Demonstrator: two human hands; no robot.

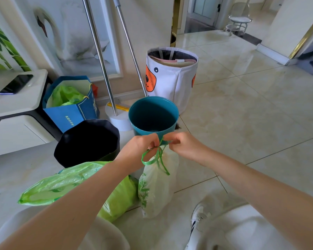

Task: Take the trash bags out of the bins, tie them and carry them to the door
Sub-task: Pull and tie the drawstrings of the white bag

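A white trash bag with green print stands on the floor in front of me, its neck gathered by a green drawstring. My left hand and my right hand each pinch the drawstring at the bag's top, with a loop hanging down between them. A green trash bag lies on the floor to the left, partly under my left forearm. Just behind my hands stands a teal bin with no bag inside. A black bin sits to its left, its inside dark.
A blue paper bag holding green plastic stands by a white cabinet with a phone on top. Two metal poles and a white fabric basket stand against the wall. Tiled floor stretches right toward a far doorway.
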